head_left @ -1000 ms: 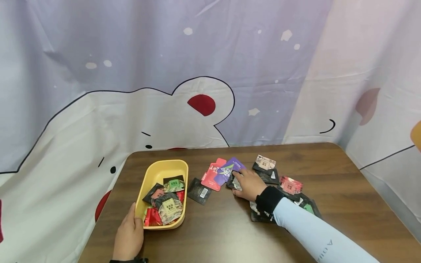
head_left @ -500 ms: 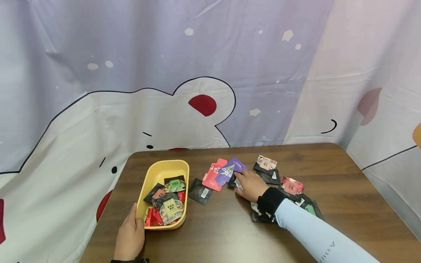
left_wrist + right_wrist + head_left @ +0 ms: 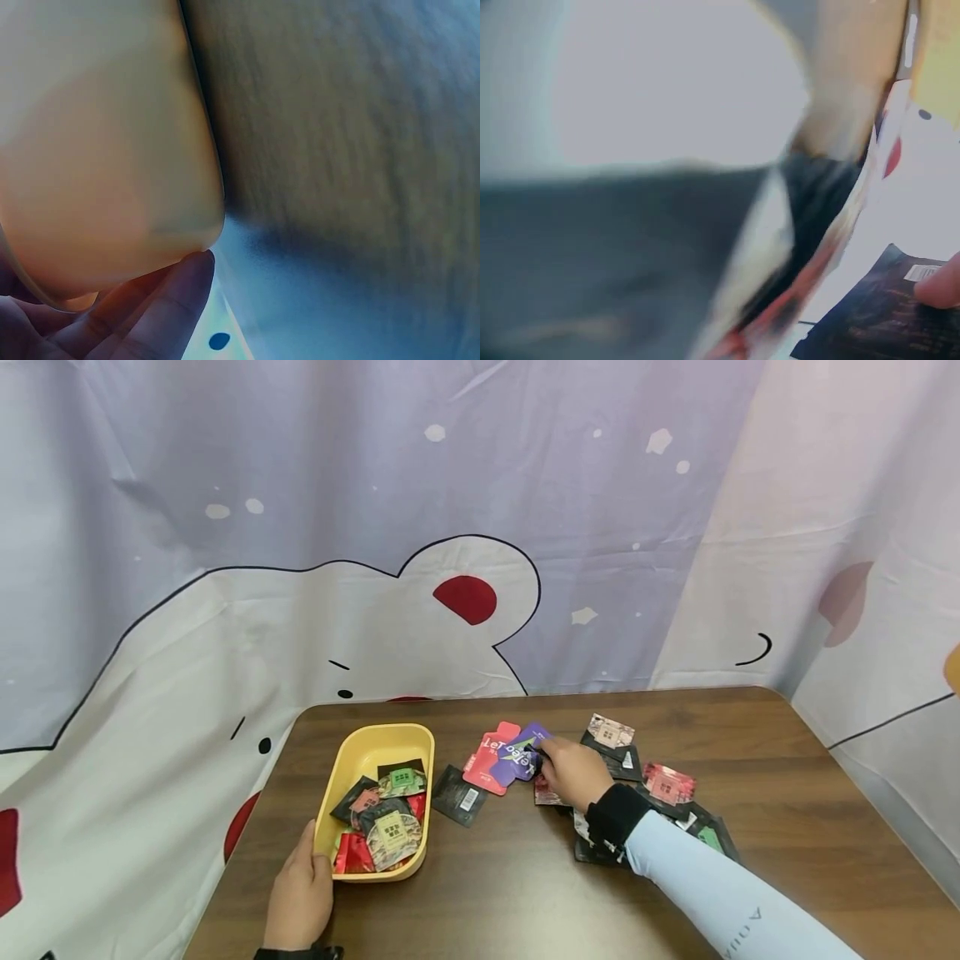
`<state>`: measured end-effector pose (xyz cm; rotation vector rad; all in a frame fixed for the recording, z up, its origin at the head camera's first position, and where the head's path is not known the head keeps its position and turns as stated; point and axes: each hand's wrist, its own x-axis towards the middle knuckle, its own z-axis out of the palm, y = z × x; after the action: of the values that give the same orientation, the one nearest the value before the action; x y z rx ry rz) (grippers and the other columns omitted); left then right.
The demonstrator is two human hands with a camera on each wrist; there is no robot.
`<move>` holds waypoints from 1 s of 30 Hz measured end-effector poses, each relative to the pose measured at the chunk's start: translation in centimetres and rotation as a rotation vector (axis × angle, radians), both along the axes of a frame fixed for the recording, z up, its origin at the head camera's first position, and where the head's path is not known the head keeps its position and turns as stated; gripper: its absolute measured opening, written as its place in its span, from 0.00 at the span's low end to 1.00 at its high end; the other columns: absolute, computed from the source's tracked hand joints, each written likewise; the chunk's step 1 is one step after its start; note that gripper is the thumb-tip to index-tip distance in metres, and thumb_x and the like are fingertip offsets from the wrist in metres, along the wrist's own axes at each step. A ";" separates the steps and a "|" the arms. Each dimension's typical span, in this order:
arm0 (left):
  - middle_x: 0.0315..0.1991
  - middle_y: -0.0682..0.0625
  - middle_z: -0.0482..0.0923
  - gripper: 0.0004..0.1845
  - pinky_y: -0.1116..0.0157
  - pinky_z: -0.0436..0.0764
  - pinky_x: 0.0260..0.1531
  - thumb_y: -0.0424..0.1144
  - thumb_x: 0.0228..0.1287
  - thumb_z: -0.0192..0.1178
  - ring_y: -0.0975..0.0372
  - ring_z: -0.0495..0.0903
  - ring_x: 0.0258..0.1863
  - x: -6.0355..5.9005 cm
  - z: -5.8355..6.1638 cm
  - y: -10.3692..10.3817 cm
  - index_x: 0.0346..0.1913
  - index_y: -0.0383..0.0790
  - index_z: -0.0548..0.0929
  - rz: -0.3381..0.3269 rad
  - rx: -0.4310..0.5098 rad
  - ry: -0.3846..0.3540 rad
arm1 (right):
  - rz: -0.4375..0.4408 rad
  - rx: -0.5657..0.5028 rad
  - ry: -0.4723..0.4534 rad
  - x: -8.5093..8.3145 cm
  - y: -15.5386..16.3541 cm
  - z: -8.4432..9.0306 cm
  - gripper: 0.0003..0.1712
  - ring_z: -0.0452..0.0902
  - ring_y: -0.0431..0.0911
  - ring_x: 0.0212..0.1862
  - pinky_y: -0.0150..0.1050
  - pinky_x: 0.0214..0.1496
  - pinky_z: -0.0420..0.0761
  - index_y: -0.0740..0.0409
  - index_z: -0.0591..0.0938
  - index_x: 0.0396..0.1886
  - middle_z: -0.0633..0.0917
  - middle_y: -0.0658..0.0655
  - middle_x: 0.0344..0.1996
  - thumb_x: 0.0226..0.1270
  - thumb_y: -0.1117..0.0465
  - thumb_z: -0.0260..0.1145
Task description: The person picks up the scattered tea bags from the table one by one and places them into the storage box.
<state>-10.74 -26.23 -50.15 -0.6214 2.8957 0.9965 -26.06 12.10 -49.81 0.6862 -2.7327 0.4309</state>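
Newly raised black packet (image 3: 866,311) in the right hand (image 3: 576,772)

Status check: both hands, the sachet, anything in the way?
Left hand grips yellow tray by its near-left corner. Right hand pinches black sachet. Purple packet and pink packet lie flat toward the tray; nothing tall between.

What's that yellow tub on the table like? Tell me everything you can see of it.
The yellow tub is deep, open-topped and oblong, with rounded corners and a smooth rim; it looks like plastic. It sits open side up on the left of the brown table. Small packets, some red, some dark with green, pink or pale yellow labels, lie heaped towards its near end, leaving the far end bare. The left hand holds it at the near left corner.
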 end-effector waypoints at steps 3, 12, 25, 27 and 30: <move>0.76 0.27 0.56 0.32 0.37 0.66 0.69 0.36 0.78 0.34 0.36 0.61 0.74 -0.1 0.0 0.0 0.80 0.31 0.47 0.007 0.002 -0.005 | 0.007 -0.037 0.010 0.0 -0.7 0.3 0.10 0.87 0.49 0.41 0.50 0.42 0.85 0.57 0.85 0.46 0.89 0.55 0.40 0.67 0.63 0.65; 0.75 0.26 0.58 0.31 0.37 0.65 0.69 0.35 0.78 0.36 0.36 0.62 0.73 -0.1 0.0 0.1 0.80 0.31 0.48 0.004 -0.006 0.003 | 0.160 -0.071 0.080 0.3 -5.4 1.9 0.06 0.87 0.46 0.41 0.46 0.42 0.86 0.56 0.84 0.40 0.89 0.52 0.37 0.64 0.64 0.65; 0.75 0.26 0.59 0.32 0.37 0.66 0.69 0.35 0.78 0.35 0.36 0.62 0.73 0.0 -0.1 0.1 0.80 0.31 0.48 0.011 0.003 -0.001 | 0.303 0.088 0.068 1.5 -16.1 5.8 0.13 0.84 0.41 0.43 0.37 0.43 0.87 0.52 0.83 0.52 0.86 0.49 0.42 0.73 0.56 0.60; 0.75 0.26 0.59 0.32 0.37 0.66 0.68 0.35 0.78 0.35 0.36 0.62 0.73 0.0 -0.1 0.1 0.80 0.31 0.48 0.012 0.001 0.003 | 0.310 0.125 0.071 1.4 -17.3 5.8 0.14 0.84 0.39 0.44 0.36 0.43 0.87 0.50 0.83 0.54 0.85 0.48 0.43 0.74 0.55 0.60; 0.74 0.26 0.59 0.32 0.37 0.67 0.67 0.35 0.78 0.35 0.35 0.64 0.72 0.0 -0.1 0.0 0.80 0.31 0.48 0.010 -0.001 0.006 | 0.326 0.151 0.085 1.4 -18.7 5.8 0.14 0.83 0.38 0.43 0.34 0.41 0.86 0.50 0.82 0.54 0.85 0.48 0.42 0.75 0.54 0.59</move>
<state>-10.74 -26.21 -50.24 -0.6347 2.9012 0.9998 -24.69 -6.62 -43.99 1.1697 -2.5959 0.2581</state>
